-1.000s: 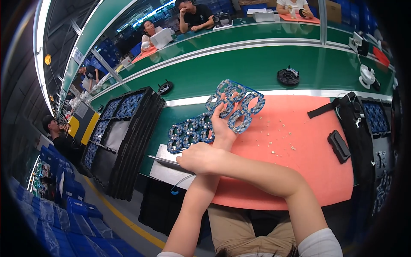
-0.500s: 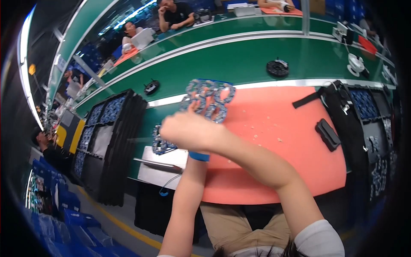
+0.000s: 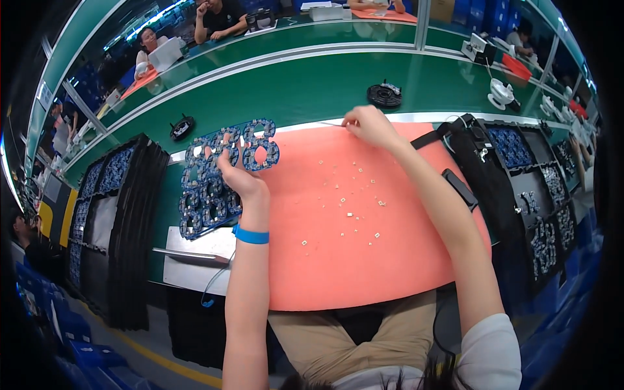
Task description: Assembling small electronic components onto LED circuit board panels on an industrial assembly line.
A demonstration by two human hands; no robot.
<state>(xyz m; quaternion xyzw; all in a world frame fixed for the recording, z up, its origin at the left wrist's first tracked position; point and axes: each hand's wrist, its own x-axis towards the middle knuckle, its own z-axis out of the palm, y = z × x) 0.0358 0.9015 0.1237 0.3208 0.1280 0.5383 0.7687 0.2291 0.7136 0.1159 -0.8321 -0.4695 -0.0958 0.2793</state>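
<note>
My left hand [image 3: 242,177] is closed on a blue circuit board panel [image 3: 263,127] cut into ring-like, figure-eight shapes. It holds the panel raised at the left edge of the orange mat [image 3: 305,279], and part of the grip is hidden behind the board. A similar circuit board [image 3: 192,224] shows just below it, near the metal plate. My right hand [image 3: 372,127] is pinched at the mat's far edge, around what looks like a thin metal tool [image 3: 333,123] pointing left. Small pale bits [image 3: 350,214] lie scattered over the mat. A blue band [image 3: 251,234] circles my left wrist.
Stacked black trays [image 3: 133,221] with blue boards stand at the left, more trays [image 3: 543,169] at the right. A metal plate [image 3: 195,273] lies beside the mat. Black round parts [image 3: 385,95] rest on the green belt. A black case [image 3: 459,188] sits at the mat's right. People work across the belt.
My right hand has moved from over the boards, where it covered my left hand, to the right and the mat's far edge. The left hand with the panel now shows. The whole view has shifted.
</note>
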